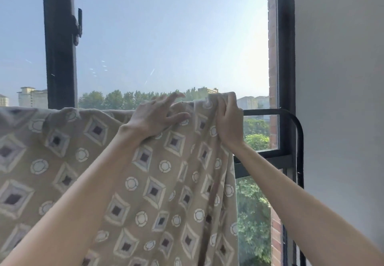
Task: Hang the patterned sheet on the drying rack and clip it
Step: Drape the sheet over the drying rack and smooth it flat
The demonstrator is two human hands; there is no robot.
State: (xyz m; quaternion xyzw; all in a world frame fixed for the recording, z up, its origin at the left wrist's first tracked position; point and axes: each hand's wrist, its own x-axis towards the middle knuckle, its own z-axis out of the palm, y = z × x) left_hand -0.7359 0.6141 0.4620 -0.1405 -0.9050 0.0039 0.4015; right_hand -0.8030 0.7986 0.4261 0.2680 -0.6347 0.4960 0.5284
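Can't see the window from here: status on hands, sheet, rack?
Left hand rests on sheet, fingers spread. Right hand grips sheet's bunched top edge over rack bar. No clip in view.

Home setting, seemingly an upper-floor flat: a black-framed window (pixel 286 58) set in a plain white wall (pixel 336 78), with outer brickwork (pixel 272 58) beside the frame. Beyond the glass, treetops (pixel 116 99) and tall apartment blocks (pixel 31 97) seen from high up. Household laundry too: a patterned sheet (pixel 145 182) draped over a black drying rack (pixel 261 112) before the window.
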